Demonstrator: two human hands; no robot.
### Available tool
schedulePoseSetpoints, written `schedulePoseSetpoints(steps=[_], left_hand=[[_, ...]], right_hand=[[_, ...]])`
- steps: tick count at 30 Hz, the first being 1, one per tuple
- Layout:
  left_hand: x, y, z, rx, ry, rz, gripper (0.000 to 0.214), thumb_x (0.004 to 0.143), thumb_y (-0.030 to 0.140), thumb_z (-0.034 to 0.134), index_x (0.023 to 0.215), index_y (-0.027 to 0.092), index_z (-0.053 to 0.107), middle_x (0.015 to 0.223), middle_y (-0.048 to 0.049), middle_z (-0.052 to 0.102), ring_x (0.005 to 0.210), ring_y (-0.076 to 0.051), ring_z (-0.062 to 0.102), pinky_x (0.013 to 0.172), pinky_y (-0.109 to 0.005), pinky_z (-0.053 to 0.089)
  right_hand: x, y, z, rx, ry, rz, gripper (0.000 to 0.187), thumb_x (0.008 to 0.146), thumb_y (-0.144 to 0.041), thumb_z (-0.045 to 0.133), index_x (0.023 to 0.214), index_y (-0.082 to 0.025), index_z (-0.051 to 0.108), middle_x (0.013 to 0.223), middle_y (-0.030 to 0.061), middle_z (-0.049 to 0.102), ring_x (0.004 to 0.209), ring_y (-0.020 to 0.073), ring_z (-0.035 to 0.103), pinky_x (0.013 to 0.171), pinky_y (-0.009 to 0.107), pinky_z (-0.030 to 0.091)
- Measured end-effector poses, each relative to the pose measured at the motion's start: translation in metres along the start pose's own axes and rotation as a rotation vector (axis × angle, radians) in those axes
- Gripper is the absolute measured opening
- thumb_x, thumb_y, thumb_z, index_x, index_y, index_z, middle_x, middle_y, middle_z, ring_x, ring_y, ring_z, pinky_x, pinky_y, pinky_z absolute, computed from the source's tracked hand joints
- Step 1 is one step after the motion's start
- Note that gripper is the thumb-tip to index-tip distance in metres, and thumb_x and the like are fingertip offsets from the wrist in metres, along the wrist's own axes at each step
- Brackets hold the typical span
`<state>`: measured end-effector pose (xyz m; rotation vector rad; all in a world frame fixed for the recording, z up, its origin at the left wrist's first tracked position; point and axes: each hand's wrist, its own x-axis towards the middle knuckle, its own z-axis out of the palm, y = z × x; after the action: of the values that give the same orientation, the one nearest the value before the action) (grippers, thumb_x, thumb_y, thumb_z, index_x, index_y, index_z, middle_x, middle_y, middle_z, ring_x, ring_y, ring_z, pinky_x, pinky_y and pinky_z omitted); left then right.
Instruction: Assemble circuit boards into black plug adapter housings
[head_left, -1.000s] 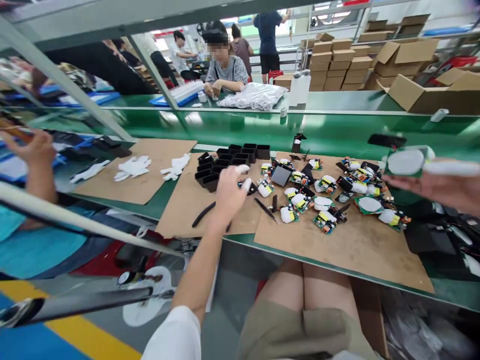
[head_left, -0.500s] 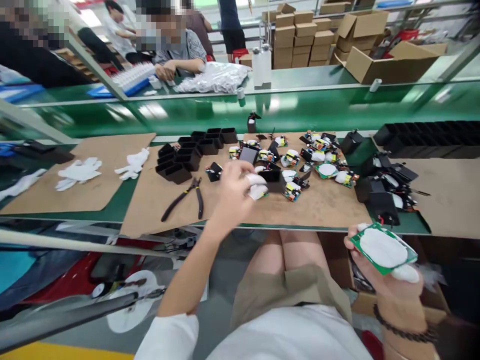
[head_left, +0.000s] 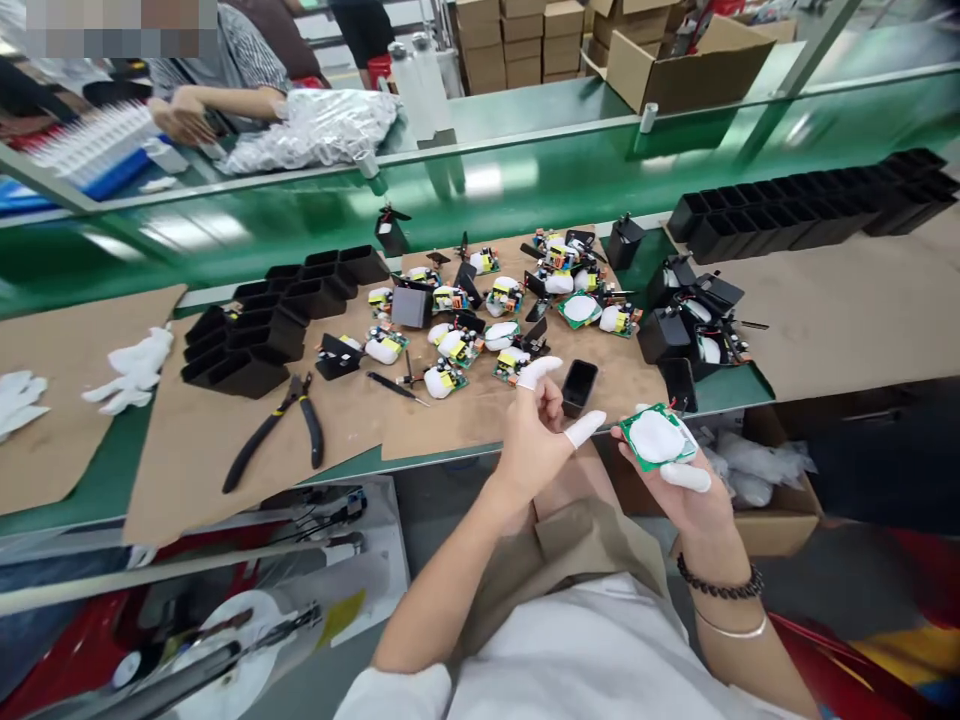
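Observation:
My right hand (head_left: 694,490) holds a green circuit board (head_left: 637,458) with a round white pad on its upper face, in front of the table edge. Red wire shows at the board's far side. My left hand (head_left: 529,435) is empty, with thumb and forefinger stretched apart in white finger cots and the other fingers curled. Just beyond those two fingertips, a black open-topped case (head_left: 580,387) stands near the table's front edge, apart from the hand. Several circuit boards with white pads and yellow parts, such as one circuit board (head_left: 445,378), lie on the brown cardboard.
Black-handled pliers (head_left: 279,428) and a small screwdriver (head_left: 397,388) lie to the left. Empty black cases (head_left: 247,345) are grouped behind the pliers, and a long row of cases (head_left: 795,215) stands back right. White gloves (head_left: 135,370) lie far left. A co-worker's hands (head_left: 184,115) are across the line.
My left hand has moved right and let go of the black case, which now stands nearer the front edge, right of the boards. The board stays in my right hand; the view has turned.

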<state>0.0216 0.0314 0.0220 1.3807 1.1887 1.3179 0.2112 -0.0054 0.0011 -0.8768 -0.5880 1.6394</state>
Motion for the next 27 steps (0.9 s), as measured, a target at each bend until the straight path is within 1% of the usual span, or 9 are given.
schedulePoseSetpoints(steps=[3,5,9,12,14,17,19,23,27], left_hand=[[0.006,0.003,-0.005,-0.232,-0.206,-0.195,0.081,0.075,0.035,0.086,0.140,0.022,0.040,0.072,0.0123,0.034,0.059,-0.008,0.036,0.061,-0.022,0.038],[0.011,0.003,-0.011,-0.197,-0.294,-0.268,0.085,0.076,0.034,0.086,0.145,0.020,0.039,0.071,0.0122,0.033,0.060,-0.008,0.036,0.064,-0.023,0.040],[0.029,0.010,-0.025,0.160,-0.279,-0.027,0.095,0.073,0.028,0.088,0.155,0.027,0.039,0.105,-0.0027,0.058,0.094,-0.020,0.059,0.086,-0.034,0.053],[0.044,0.014,-0.026,0.268,-0.492,0.134,0.105,0.072,0.024,0.090,0.161,0.029,0.034,0.140,-0.0124,0.059,0.134,-0.032,0.057,0.114,-0.045,0.049],[0.047,0.013,-0.018,0.286,-0.526,0.126,0.100,0.076,0.019,0.087,0.161,0.027,0.036,0.135,-0.0117,0.064,0.128,-0.031,0.063,0.114,-0.046,0.051],[0.038,0.008,-0.004,0.463,-0.300,0.078,0.087,0.080,0.024,0.087,0.156,0.024,0.046,0.132,-0.0132,0.066,0.122,-0.032,0.066,0.109,-0.050,0.054],[0.028,0.005,0.000,0.539,-0.208,0.053,0.096,0.077,0.035,0.091,0.158,0.022,0.043,0.138,-0.0168,0.062,0.122,-0.035,0.065,0.106,-0.052,0.056],[0.020,0.001,-0.008,0.372,-0.351,0.003,0.118,0.071,0.030,0.095,0.167,0.027,0.025,0.138,-0.0152,0.063,0.085,-0.021,0.069,0.081,-0.040,0.062],[0.029,-0.002,-0.012,0.252,-0.436,-0.034,0.083,0.076,0.018,0.085,0.152,0.023,0.052,0.094,-0.0018,0.069,0.065,-0.014,0.058,0.066,-0.030,0.056]], right_hand=[[0.000,0.002,-0.006,-0.019,0.010,-0.020,0.050,0.055,-0.028,0.094,0.103,-0.031,0.081,0.105,0.0026,0.085,0.101,0.0311,0.081,0.104,0.054,0.064],[0.002,0.003,-0.008,-0.027,0.009,-0.042,0.047,0.059,-0.032,0.093,0.104,-0.031,0.080,0.106,0.0029,0.085,0.102,0.0322,0.081,0.105,0.058,0.063],[0.007,-0.001,-0.006,-0.064,-0.018,-0.060,0.048,0.060,-0.034,0.093,0.105,-0.031,0.079,0.106,0.0037,0.085,0.101,0.0335,0.082,0.105,0.060,0.063],[0.009,-0.004,-0.003,-0.054,-0.022,-0.055,0.050,0.055,-0.032,0.095,0.103,-0.030,0.079,0.102,0.0026,0.085,0.099,0.0338,0.082,0.104,0.059,0.064],[0.010,-0.004,-0.001,-0.050,0.001,-0.076,0.050,0.055,-0.032,0.095,0.102,-0.030,0.078,0.104,0.0028,0.085,0.103,0.0350,0.081,0.105,0.059,0.063],[0.009,-0.002,0.001,-0.079,0.041,-0.134,0.045,0.060,-0.035,0.092,0.103,-0.030,0.077,0.108,0.0052,0.084,0.114,0.0359,0.078,0.111,0.060,0.059],[0.010,0.000,0.003,-0.097,0.057,-0.164,0.044,0.065,-0.035,0.090,0.106,-0.029,0.075,0.110,0.0056,0.083,0.117,0.0355,0.077,0.113,0.060,0.057],[0.014,0.002,0.008,-0.156,0.135,-0.224,0.051,0.061,-0.033,0.094,0.107,-0.028,0.074,0.117,0.0049,0.082,0.117,0.0330,0.076,0.112,0.057,0.058],[0.023,-0.003,0.015,-0.290,0.189,-0.342,0.059,0.053,-0.031,0.100,0.105,-0.025,0.074,0.117,0.0061,0.082,0.118,0.0313,0.076,0.111,0.052,0.058]])
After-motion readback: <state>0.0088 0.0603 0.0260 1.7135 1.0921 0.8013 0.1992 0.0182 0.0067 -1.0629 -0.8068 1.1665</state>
